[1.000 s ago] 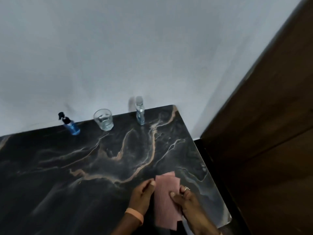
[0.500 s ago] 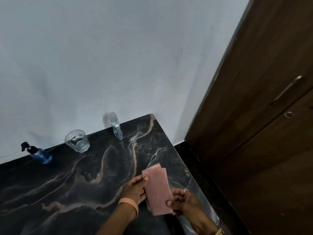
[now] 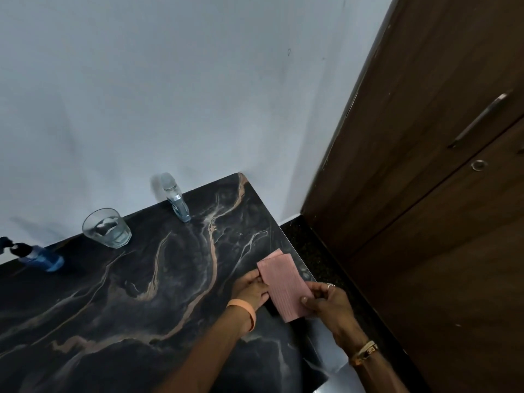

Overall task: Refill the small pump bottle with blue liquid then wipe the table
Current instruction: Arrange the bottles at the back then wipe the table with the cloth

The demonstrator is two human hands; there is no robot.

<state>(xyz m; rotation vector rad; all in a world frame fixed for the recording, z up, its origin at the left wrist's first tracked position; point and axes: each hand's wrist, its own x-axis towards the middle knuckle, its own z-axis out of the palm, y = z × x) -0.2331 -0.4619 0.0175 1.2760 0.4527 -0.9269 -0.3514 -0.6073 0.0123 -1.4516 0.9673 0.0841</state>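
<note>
Marbled black table (image 3: 119,302) meets white wall (image 3: 175,89).

Glass (image 3: 107,228) near wall (image 3: 170,95); brown wooden door (image 3: 439,194) at right.

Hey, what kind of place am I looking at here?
Probably a room corner in a home. A dark marble-look table stands against a plain white wall, beside a wooden cupboard with a metal handle. The glass, pump bottle and cloth suggest household cleaning.
</note>
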